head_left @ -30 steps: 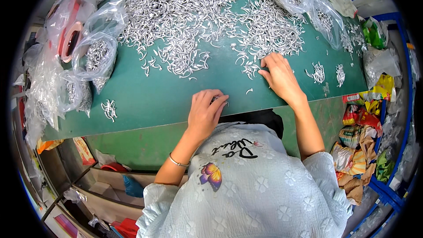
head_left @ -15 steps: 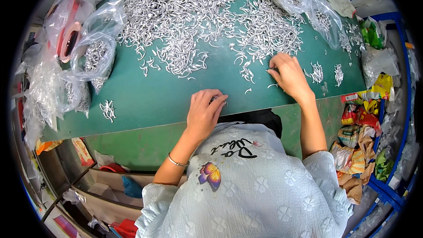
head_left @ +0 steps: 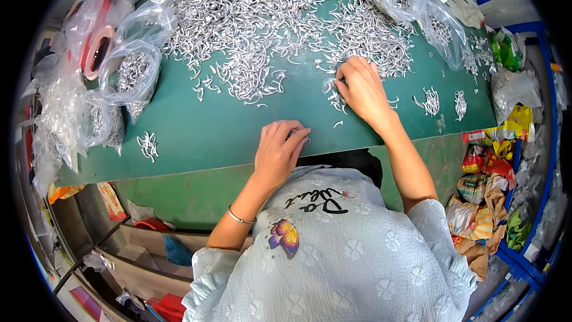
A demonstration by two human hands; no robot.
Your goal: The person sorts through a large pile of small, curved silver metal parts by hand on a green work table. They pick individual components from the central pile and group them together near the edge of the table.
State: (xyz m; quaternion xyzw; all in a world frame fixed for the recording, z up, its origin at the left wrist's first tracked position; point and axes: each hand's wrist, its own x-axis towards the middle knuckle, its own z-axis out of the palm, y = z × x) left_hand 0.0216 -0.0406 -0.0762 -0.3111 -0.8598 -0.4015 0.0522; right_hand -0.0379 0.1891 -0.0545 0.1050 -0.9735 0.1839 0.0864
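Observation:
A large heap of small curved silver metal pieces covers the far part of the green table. Near the front edge, my left hand rests with its fingers curled over a few of these pieces; bits of silver show between the fingers and beside the fingertips. Farther off to the right, my right hand is at the near edge of the heap, fingers bent down and closed. A blurred silvery spot lies by its thumb, and its fingertips partly hide what they hold. One loose curved piece lies between the hands.
Small separate groups of pieces lie at the right and at the left. Clear plastic bags of pieces stand on the left, with another bag at the back right. A blue rack with colourful packets stands right.
My right hand has moved left and slightly away from me, to the near edge of the heap. My left hand has stayed almost in place, still curled.

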